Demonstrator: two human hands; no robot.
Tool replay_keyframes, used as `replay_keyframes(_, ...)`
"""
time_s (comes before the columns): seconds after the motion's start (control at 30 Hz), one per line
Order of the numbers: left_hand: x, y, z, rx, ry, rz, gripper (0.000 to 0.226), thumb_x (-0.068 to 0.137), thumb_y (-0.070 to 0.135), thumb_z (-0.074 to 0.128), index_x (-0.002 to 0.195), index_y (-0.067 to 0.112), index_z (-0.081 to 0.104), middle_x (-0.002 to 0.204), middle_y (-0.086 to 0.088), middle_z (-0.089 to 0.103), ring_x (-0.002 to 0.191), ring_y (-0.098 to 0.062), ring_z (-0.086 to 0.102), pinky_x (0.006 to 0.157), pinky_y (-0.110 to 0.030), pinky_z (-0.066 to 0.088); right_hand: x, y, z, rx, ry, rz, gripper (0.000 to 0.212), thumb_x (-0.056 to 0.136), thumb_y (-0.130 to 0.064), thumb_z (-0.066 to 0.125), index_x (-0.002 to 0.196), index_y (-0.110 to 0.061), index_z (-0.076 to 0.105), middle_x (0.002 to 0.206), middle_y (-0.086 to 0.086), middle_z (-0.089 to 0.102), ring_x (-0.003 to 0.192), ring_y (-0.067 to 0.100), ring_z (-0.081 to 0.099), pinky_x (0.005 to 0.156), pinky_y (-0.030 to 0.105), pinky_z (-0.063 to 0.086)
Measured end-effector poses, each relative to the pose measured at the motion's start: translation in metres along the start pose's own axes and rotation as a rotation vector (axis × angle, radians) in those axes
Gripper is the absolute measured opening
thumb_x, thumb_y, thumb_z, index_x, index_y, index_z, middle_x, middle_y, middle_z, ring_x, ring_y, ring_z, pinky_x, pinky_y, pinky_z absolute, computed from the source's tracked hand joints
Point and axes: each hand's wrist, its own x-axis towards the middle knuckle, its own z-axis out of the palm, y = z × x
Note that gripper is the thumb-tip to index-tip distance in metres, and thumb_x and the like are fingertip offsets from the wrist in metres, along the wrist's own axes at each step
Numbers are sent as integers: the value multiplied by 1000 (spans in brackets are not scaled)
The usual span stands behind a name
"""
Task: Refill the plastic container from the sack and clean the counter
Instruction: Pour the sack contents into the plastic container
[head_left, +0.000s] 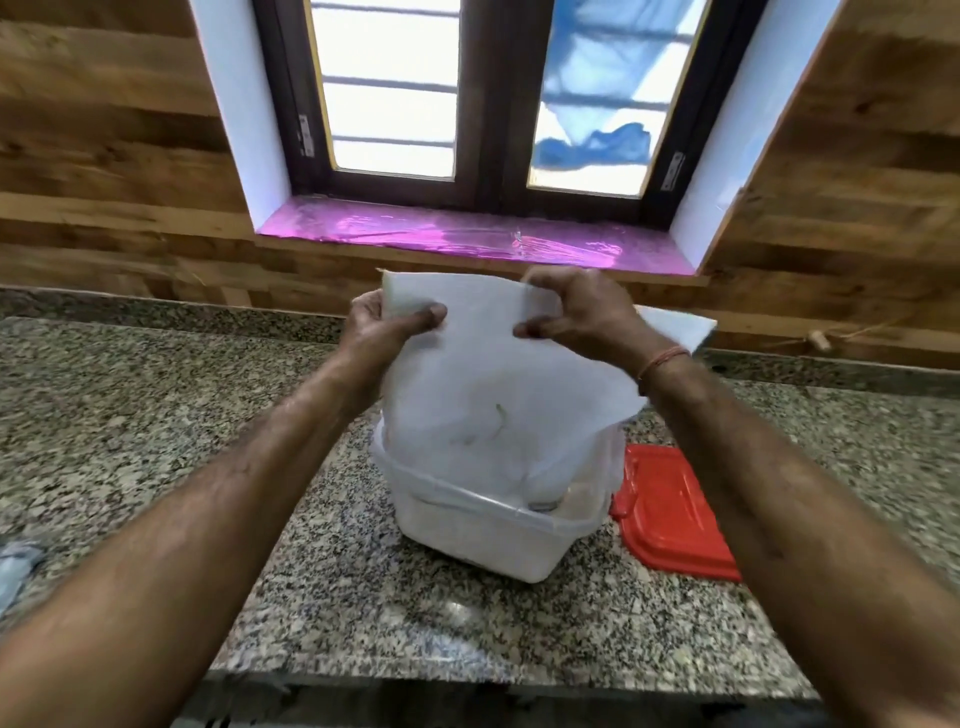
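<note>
Speckled granite counter (156, 415) beneath wood-panelled wall (104, 156) and window (483, 104).

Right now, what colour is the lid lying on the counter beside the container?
Red; the lid shows best in the head view.

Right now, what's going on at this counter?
A person holds a white sack upended over a clear plastic container on the granite counter. The left hand and right hand each pinch the sack's raised end, while its lower end sits inside the container. The container's red lid lies flat beside it, to the right. Whether anything is pouring cannot be seen through the sack.
</note>
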Motion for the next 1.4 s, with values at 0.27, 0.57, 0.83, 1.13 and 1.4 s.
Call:
replay_keyframes(0.27,19,-22,-11,-122,17,-54,40,73,17,87,107,6,70,98,-14,74,82,-27,70,74,-39,60,-42,82,-35,-40,69,441,41,69,-52,86,76,-16,68,74,0,69,73,19,64,62,33,48)
replay_keyframes(0.57,37,-29,-7,-211,13,-127,37,77,19,86,105,7,66,76,1,75,58,-11,69,50,-23,54,-93,117,9,1276,252,443,46,67,-30,86,108,-17,71,111,7,75,94,20,72,77,35,58)
replay_keyframes(0.83,48,-31,-14,-255,152,-128,33,75,14,87,94,13,60,85,-4,72,71,-18,68,62,-32,59,-92,93,44,977,444,530,19,89,1,71,107,-5,69,92,2,74,70,0,72,62,19,56)
replay_keyframes(1.13,13,-67,-47,26,16,-109,25,78,5,83,101,5,74,97,-7,80,87,-21,75,69,-27,61,-78,100,69,1070,150,533,29,87,-12,77,114,-16,65,109,2,74,91,14,71,69,28,61)
replay_keyframes(1.4,-11,-77,-47,361,173,-90,43,64,51,88,93,20,79,88,2,80,83,-24,78,83,-55,61,-50,112,87,791,222,574,21,91,-4,67,93,-25,68,105,7,74,94,22,68,71,44,62)
